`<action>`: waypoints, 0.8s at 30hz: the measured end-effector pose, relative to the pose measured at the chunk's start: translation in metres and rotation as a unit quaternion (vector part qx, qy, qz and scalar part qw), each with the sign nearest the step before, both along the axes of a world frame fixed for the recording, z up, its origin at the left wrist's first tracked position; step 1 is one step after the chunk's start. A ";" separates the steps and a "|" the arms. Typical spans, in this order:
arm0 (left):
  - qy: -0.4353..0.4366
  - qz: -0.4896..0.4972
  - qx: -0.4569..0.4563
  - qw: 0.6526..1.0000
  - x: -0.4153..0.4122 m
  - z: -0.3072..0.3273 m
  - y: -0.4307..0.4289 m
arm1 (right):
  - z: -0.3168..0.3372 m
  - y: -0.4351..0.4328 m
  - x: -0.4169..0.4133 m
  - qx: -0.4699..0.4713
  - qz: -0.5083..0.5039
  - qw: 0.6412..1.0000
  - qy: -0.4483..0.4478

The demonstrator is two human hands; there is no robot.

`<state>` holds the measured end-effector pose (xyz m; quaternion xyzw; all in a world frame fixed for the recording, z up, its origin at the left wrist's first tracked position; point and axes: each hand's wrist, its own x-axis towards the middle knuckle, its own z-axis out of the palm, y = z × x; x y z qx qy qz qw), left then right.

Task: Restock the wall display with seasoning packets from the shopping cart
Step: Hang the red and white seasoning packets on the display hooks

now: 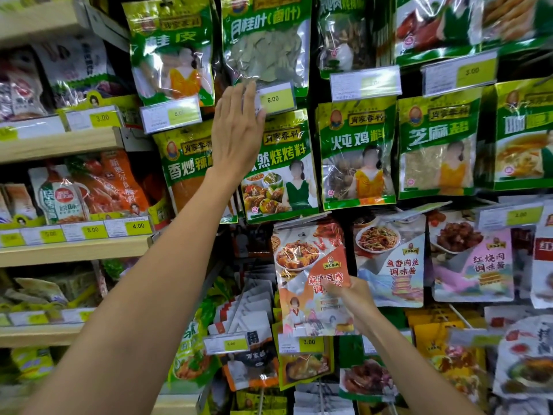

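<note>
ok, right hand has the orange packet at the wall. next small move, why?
Probably ease the orange packet back so its hang hole catches the hook, hidden here. The right hand pinches its right edge; it sits level with the neighbouring sauce packet, above the 3.00 tag. Left hand is open, free.

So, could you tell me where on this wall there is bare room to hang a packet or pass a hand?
One dark gap shows left of the orange packet held by the right hand, below the green barbecue packet and above the white packets. Elsewhere packets hang edge to edge or overlap, tightest at lower right.
</note>
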<state>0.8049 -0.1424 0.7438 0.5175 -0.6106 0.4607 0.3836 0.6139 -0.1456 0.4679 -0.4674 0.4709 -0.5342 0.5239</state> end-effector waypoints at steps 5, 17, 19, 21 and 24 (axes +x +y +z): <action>0.010 -0.024 -0.021 0.999 -0.002 -0.004 -0.002 | -0.003 -0.006 0.001 -0.003 0.001 1.000 0.002; 0.035 -0.040 -0.047 0.998 -0.008 -0.006 -0.003 | -0.010 -0.017 0.012 -0.016 -0.028 0.999 0.015; 0.031 -0.036 -0.052 0.998 -0.008 -0.005 -0.004 | -0.011 -0.015 0.011 -0.026 -0.042 0.998 0.038; 0.026 -0.028 -0.049 0.998 -0.007 -0.004 -0.003 | -0.012 -0.010 0.010 -0.050 -0.059 0.995 0.069; 0.031 -0.021 -0.043 0.998 -0.006 -0.007 0.000 | -0.012 0.002 0.004 -0.081 -0.083 0.985 0.131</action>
